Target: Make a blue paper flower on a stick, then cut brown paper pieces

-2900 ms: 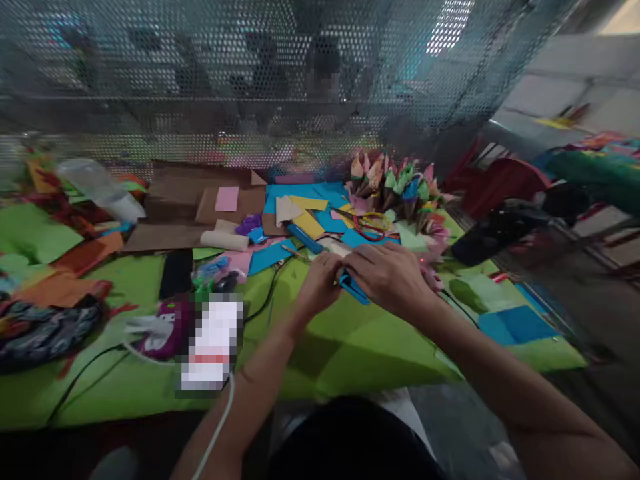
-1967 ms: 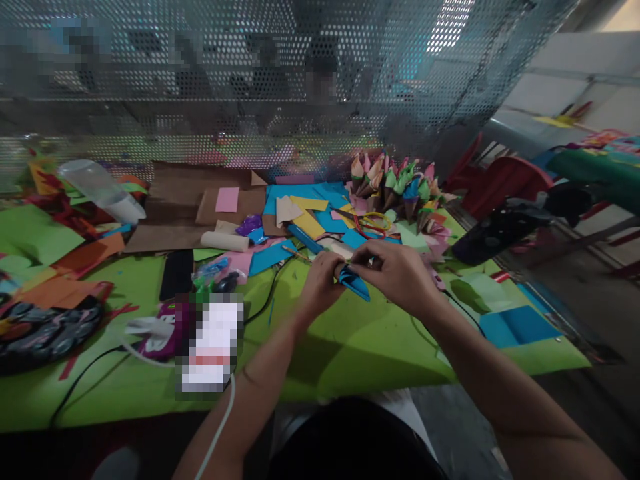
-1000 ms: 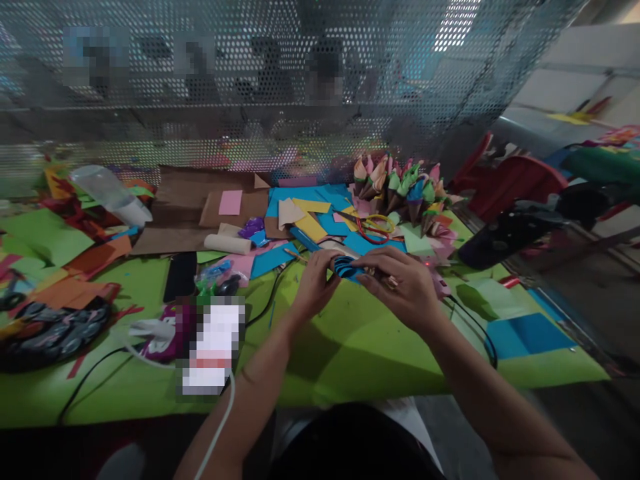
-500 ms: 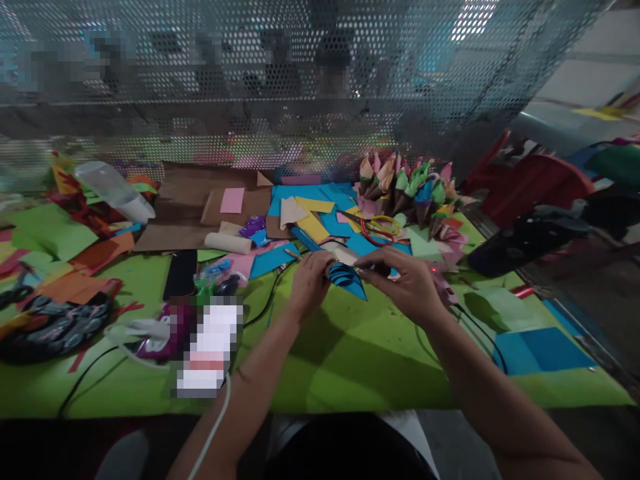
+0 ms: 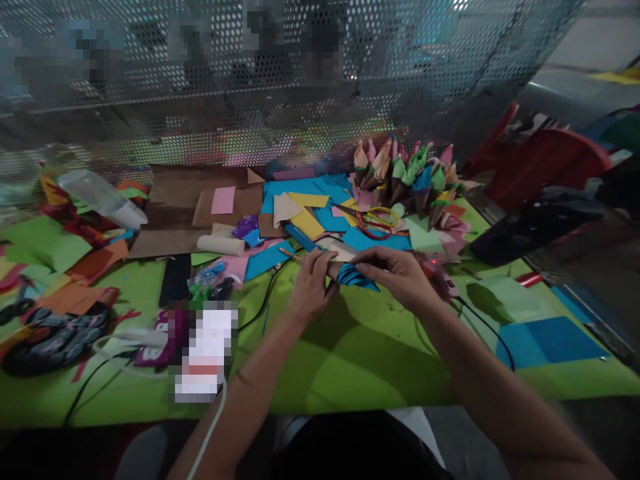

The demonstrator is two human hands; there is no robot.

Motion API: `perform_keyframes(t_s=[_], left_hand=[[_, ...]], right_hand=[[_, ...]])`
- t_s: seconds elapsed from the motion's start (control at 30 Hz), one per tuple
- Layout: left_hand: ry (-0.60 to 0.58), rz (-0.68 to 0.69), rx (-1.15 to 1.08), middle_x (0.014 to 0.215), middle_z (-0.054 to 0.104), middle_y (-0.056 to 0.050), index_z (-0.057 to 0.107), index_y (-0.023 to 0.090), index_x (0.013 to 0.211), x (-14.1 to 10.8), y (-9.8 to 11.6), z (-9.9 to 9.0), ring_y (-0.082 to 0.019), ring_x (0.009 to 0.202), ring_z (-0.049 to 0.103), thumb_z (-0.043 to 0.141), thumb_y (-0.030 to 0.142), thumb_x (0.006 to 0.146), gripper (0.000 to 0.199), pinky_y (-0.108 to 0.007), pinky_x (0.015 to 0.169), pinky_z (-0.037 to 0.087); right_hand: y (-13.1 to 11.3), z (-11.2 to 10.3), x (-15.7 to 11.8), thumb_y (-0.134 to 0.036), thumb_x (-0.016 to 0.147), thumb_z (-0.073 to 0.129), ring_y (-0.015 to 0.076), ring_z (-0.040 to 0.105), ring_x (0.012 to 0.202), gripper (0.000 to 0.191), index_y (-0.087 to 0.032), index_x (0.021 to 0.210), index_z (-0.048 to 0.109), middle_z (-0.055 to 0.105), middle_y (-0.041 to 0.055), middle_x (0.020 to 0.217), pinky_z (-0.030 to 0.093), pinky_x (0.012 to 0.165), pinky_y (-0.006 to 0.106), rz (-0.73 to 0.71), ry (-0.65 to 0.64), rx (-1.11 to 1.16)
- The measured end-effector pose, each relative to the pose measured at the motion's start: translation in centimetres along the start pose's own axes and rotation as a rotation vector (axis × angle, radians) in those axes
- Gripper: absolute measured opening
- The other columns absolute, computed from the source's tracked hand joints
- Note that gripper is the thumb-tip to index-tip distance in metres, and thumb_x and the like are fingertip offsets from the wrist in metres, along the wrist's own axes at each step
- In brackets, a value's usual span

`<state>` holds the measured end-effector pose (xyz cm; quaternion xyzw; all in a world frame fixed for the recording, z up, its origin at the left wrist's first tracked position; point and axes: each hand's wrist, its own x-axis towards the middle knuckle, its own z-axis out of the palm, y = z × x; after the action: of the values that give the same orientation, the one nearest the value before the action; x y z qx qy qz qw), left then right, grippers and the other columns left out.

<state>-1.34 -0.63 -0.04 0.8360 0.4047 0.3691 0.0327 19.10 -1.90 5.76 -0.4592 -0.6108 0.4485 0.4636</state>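
A paper ice-cream cone with a ridged, twisted blue top (image 5: 356, 276) is held between my hands over the green-covered table (image 5: 345, 360). My left hand (image 5: 311, 285) is closed around its brown base, which mostly hides behind the fingers. With thumb and fingers pressed together, my right hand (image 5: 400, 275) pinches the upper edge of the blue paper. The blue point sticks out below that hand, tilted down to the right. Several similar paper cones (image 5: 400, 173) with green, peach, pink and blue tops stand bunched at the back right.
Scissors (image 5: 377, 223) lie on blue and yellow paper scraps (image 5: 310, 220) behind my hands. A lit phone (image 5: 207, 353) with a white cable sits at left, near a dark phone (image 5: 175, 281). Blue paper (image 5: 555, 341) and a black cord are at right. A perforated metal screen (image 5: 200, 120) stands behind.
My right hand has shifted left along the blue top and covers more of it. The cone has turned slightly, showing some brown near my left fingers. The camera view has shifted slightly.
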Motion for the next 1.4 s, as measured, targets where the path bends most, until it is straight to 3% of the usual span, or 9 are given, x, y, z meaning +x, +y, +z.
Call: perform_keyframes(t_s=[0.27,0.47,0.73,0.97,1.17,1.4], left_hand=[[-0.078,0.072,-0.010,0.115,0.063,-0.010,0.051,0.024,0.126,0.4,-0.5,0.4,-0.027,0.113,0.061,0.058,0.015,0.089,0.039,-0.051,0.107,0.046],[-0.113,0.106,0.045,0.109,0.065,-0.007,0.053,0.024,0.119,0.4,-0.8,0.8,-0.024,0.109,0.062,0.052,0.013,0.091,0.030,-0.049,0.109,0.046],[-0.028,0.200,0.055,0.105,0.065,-0.008,0.050,0.021,0.120,0.5,-0.6,0.7,-0.024,0.106,0.063,0.048,0.015,0.095,0.026,-0.047,0.107,0.048],[-0.067,0.143,0.036,0.108,0.066,-0.008,0.048,0.024,0.120,0.2,-0.8,1.0,-0.024,0.108,0.063,0.051,0.015,0.093,0.029,-0.047,0.106,0.048],[-0.101,0.059,0.053,0.113,0.064,-0.009,0.046,0.023,0.122,0.1,-0.6,0.4,-0.027,0.116,0.060,0.054,0.026,0.092,0.031,-0.049,0.105,0.046],[-0.107,0.085,0.024,0.111,0.064,-0.009,0.045,0.023,0.121,0.2,-0.6,0.1,-0.026,0.114,0.061,0.048,0.036,0.096,0.029,-0.048,0.106,0.046]], right_hand=[[-0.1,-0.2,0.2,-0.043,0.071,0.079,0.0161,0.063,0.070,0.028,-0.017,0.083,0.074,0.072,0.0031,0.079,0.051,0.064,0.029,0.067,-0.030,0.052],[-0.2,-0.2,0.1,-0.040,0.072,0.078,0.0127,0.054,0.062,0.025,-0.016,0.077,0.073,0.066,0.0013,0.069,0.041,0.054,0.025,0.091,-0.055,0.014],[-0.1,0.0,0.2,-0.042,0.074,0.075,0.0115,0.049,0.058,0.027,-0.016,0.073,0.069,0.059,-0.0009,0.063,0.036,0.051,0.025,0.108,-0.052,0.004],[0.1,-0.3,0.5,-0.049,0.077,0.070,0.0128,0.049,0.062,0.033,-0.017,0.074,0.067,0.057,-0.0008,0.065,0.036,0.056,0.027,0.123,-0.070,0.033],[0.4,-0.6,0.8,-0.056,0.073,0.073,0.0109,0.043,0.060,0.041,-0.017,0.070,0.063,0.052,-0.0021,0.064,0.030,0.055,0.026,0.145,-0.022,0.136],[0.5,-0.4,1.1,-0.055,0.067,0.078,0.0116,0.046,0.057,0.040,-0.018,0.070,0.065,0.055,-0.0013,0.061,0.035,0.053,0.027,0.239,-0.127,0.191]])
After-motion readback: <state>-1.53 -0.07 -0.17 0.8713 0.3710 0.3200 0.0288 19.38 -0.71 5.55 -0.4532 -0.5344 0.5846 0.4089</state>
